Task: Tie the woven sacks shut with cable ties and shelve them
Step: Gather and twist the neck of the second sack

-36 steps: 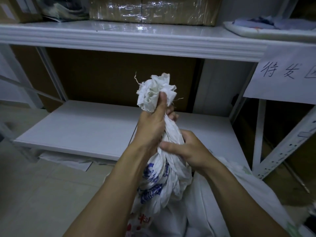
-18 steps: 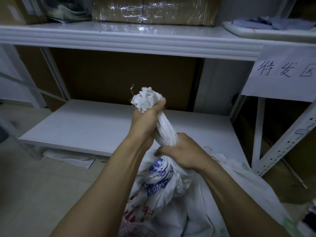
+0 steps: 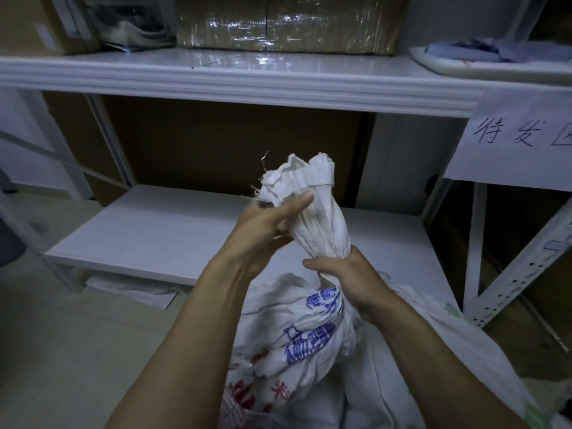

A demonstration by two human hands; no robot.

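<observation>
Here my right hand (image 3: 349, 274) clamps the twisted neck of the woven sack (image 3: 315, 221), which sits on the floor before the lower shelf (image 3: 154, 239), while my left hand (image 3: 266, 230) pinches its bunched mouth; the weave looks soft and slippery, so that cinched neck seems the best hold.

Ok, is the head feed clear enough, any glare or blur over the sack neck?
Head view: dim but usable; sack neck reads clearly between left hand and right hand. Head view: glare sits on the wrapped box and upper shelf; edges bend and soften.

open gap above lower shelf (image 3: 161, 236), upper shelf (image 3: 235, 85) overhead (low), post (image 3: 523, 278) at right
</observation>
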